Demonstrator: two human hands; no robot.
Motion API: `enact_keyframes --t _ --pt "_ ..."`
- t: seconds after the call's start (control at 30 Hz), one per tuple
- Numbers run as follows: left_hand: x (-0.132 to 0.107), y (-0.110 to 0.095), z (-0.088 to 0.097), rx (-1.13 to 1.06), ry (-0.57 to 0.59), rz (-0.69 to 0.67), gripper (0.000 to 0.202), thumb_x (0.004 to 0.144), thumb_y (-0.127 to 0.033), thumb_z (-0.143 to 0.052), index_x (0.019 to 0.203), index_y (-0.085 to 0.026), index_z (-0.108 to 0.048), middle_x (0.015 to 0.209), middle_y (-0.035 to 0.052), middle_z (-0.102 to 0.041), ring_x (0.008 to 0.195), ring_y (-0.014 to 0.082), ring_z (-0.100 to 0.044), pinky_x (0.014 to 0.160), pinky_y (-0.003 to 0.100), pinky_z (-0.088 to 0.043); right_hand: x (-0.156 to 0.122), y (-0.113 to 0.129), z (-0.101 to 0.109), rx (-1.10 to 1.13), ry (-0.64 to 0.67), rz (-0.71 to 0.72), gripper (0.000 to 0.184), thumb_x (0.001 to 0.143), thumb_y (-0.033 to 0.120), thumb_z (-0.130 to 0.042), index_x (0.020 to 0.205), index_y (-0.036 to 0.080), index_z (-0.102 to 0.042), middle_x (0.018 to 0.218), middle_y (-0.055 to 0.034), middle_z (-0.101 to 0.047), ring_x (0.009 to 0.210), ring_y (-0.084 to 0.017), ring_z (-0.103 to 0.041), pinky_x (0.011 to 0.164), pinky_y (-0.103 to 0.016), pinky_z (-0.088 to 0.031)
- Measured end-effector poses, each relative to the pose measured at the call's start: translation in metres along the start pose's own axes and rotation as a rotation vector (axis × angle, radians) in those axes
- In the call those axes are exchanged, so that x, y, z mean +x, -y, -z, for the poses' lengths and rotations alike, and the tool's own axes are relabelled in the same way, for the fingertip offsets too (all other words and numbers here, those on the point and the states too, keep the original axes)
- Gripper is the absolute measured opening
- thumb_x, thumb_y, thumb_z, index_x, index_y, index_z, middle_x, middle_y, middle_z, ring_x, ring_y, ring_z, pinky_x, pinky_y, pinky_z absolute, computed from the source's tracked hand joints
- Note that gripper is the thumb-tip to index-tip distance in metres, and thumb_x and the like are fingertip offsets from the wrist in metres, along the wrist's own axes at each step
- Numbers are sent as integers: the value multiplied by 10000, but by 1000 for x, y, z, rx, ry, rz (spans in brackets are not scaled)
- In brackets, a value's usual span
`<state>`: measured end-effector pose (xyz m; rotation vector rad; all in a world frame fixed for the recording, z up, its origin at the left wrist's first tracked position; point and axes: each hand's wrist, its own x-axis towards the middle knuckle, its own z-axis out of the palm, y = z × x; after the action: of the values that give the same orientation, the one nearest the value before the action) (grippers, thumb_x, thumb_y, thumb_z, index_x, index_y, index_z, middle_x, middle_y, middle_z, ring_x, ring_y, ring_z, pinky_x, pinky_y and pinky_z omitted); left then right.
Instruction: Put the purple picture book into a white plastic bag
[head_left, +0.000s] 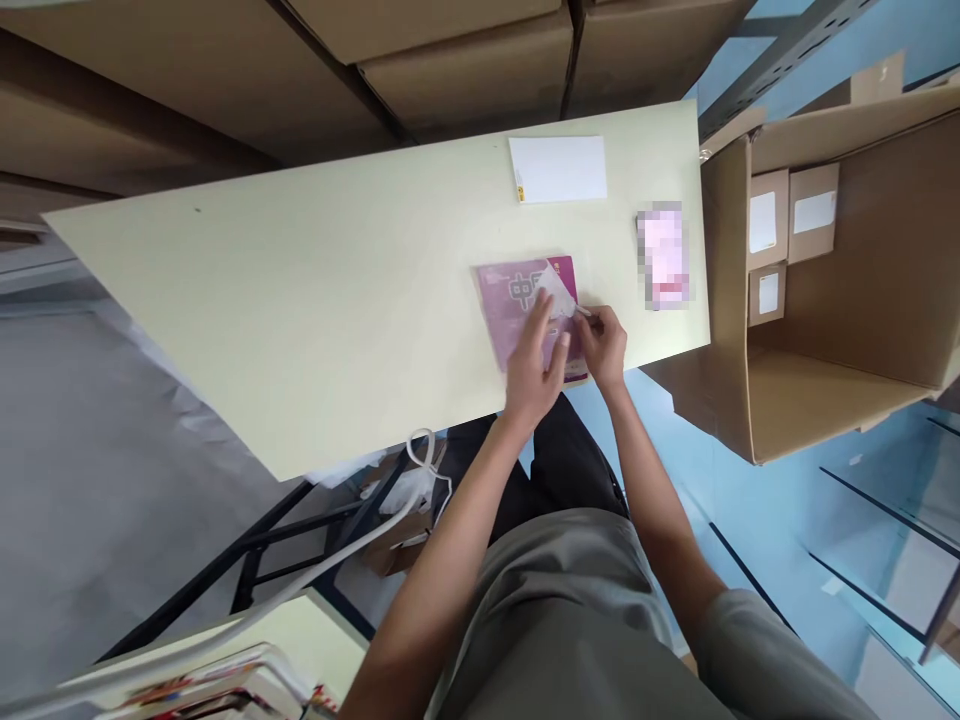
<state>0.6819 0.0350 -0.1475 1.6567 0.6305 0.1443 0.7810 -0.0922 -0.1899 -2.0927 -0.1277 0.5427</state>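
Note:
A purple book (499, 300) with large Chinese lettering lies flat near the table's front edge. Over most of its cover is a pale, translucent sheet (559, 292), folded back at the upper right so the deeper magenta shows there. My left hand (534, 365) rests on the book, fingers apart, holding nothing. At the book's right side my right hand (604, 340) is closed in a pinch on the turned-back part of the sheet. The exact spot between those fingertips is partly hidden.
A white card (559, 170) and a pixelated pink item (664, 255) lie on the pale table (300, 300). Right of the table, an open carton (840, 390) holds small boxes. Large cartons (472, 70) stand behind. A white cable (360, 545) runs below the front edge.

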Motion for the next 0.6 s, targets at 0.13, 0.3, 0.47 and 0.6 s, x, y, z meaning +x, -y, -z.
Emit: enact_keyframes --t 0.13,0.3,0.47,0.6 --pt "-14 19 30 237 -337 180 546 1131 -491 -611 1607 -224 -606 1685 204 -610 1514 329 -667 1240 476 -582 1 -1 -4 -82 -59 18 475 1111 673 -557 1109 240 -752 1061 -99 -827 950 -267 -765 896 -408 -640" --pt "1 42 41 270 -335 431 336 987 -432 -748 1243 -215 -722 1204 112 -764 984 257 -752 1011 446 -636 -1 -1 -4 -192 -121 57 418 1141 613 -514 1120 253 -724 1103 -118 -793 972 -273 -747 896 -412 -617" --pt "25 41 35 127 -190 402 296 901 -469 -822 928 -252 -624 923 38 -695 884 269 -696 884 432 -619 2 0 -1 -316 -142 1 394 1134 618 -516 960 276 -606 905 -53 -693 800 -241 -639 843 -400 -574" --pt "24 41 28 -136 -140 366 337 882 -396 -818 1085 -239 -599 1080 87 -758 1014 319 -766 860 438 -634 7 10 6 -314 -105 25 439 1099 677 -508 976 266 -602 929 -57 -711 820 -231 -638 815 -379 -565"
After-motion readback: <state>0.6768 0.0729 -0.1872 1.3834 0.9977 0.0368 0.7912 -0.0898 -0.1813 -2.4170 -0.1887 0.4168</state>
